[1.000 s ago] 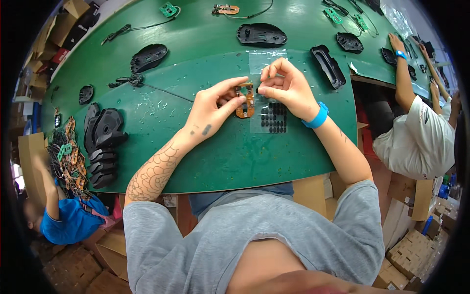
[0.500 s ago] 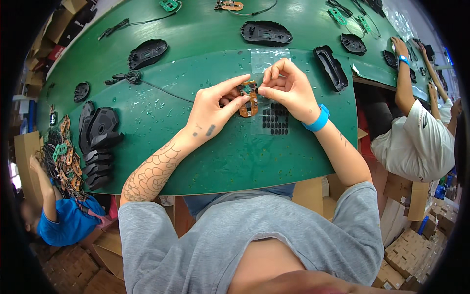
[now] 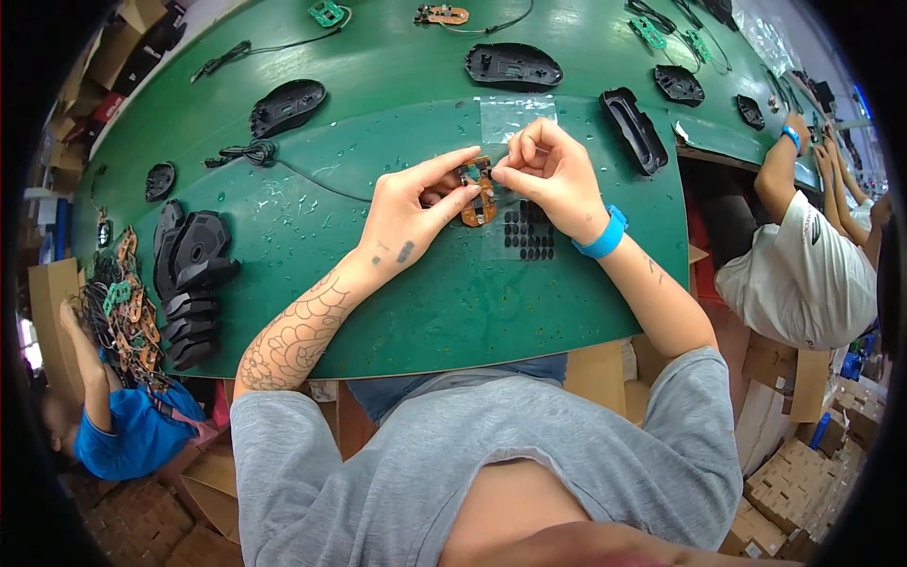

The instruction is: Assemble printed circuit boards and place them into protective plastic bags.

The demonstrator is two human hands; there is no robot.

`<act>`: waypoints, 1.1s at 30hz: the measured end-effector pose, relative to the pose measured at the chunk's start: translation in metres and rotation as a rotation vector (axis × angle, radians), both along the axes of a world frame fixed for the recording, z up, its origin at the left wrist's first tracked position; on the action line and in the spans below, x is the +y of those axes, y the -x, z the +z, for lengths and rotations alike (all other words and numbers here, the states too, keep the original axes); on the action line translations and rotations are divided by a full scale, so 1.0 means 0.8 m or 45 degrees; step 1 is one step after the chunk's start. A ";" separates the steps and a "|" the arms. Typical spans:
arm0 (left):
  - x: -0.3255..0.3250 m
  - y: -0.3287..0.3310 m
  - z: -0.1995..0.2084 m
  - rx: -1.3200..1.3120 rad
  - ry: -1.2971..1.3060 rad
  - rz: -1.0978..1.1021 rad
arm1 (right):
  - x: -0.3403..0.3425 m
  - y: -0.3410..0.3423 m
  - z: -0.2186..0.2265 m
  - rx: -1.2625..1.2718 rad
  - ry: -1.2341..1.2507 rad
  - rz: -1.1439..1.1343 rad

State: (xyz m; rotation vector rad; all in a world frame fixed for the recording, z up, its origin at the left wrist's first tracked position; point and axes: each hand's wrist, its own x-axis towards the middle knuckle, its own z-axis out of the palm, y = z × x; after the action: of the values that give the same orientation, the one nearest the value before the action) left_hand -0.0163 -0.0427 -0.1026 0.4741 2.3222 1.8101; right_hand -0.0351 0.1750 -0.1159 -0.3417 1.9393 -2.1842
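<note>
My left hand (image 3: 408, 203) grips a small orange-brown circuit board (image 3: 480, 212) between thumb and fingers, above the green table. At the board's right edge, the thumb and forefinger of my right hand (image 3: 559, 184) are pinched together; whatever is between them is too small to make out. Below that hand lies a clear sheet with rows of small black oval pads (image 3: 529, 242), partly covered by the hand. A black cable (image 3: 316, 177) runs from a tied bundle towards my left hand.
Black mouse shells (image 3: 513, 64) lie across the far side, with a long black tray-like part (image 3: 635, 132) at right. At left are stacked black shells (image 3: 196, 250) and a heap of circuit boards (image 3: 132, 307). Co-workers sit at left, in a blue shirt (image 3: 137, 430), and right, in white (image 3: 789, 274).
My right fingertips have moved slightly left, closer against the board. My left hand keeps its hold. At right, a co-worker's hand with a blue wristband has moved away from a small black shell.
</note>
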 end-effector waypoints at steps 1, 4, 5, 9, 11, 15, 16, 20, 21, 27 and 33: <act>0.000 -0.001 0.000 0.002 0.002 0.003 | -0.001 -0.001 -0.001 0.006 0.005 -0.007; -0.001 -0.001 0.002 0.024 0.008 -0.011 | -0.002 -0.002 0.003 -0.005 0.029 0.003; -0.001 -0.001 0.003 0.038 0.012 -0.025 | -0.002 -0.002 0.004 -0.027 0.049 0.021; 0.004 0.001 -0.001 0.284 0.078 -0.004 | 0.000 -0.002 0.006 -0.059 0.081 0.055; 0.011 0.006 -0.006 0.724 0.198 0.111 | 0.002 0.002 0.004 -0.028 0.072 0.064; 0.013 0.004 0.008 1.205 0.352 0.130 | 0.007 0.007 0.007 -0.156 0.233 -0.047; 0.014 0.003 0.014 1.337 0.398 0.114 | 0.008 0.008 0.008 -0.227 0.315 -0.102; 0.036 0.000 0.000 1.222 0.495 -0.027 | 0.003 0.006 0.003 -0.246 0.400 -0.180; 0.048 -0.001 -0.007 1.095 0.515 -0.079 | 0.003 0.006 0.000 -0.221 0.393 -0.187; 0.057 -0.002 0.000 0.695 0.466 -0.114 | 0.005 0.004 -0.002 -0.105 0.314 -0.152; 0.059 -0.002 -0.002 0.657 0.434 -0.122 | 0.004 0.005 0.001 -0.088 0.282 -0.152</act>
State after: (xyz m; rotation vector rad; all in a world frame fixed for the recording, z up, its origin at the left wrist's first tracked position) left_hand -0.0146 0.0048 -0.1046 1.0742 2.7980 1.3180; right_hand -0.0389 0.1783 -0.1152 -0.1844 1.7267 -2.4599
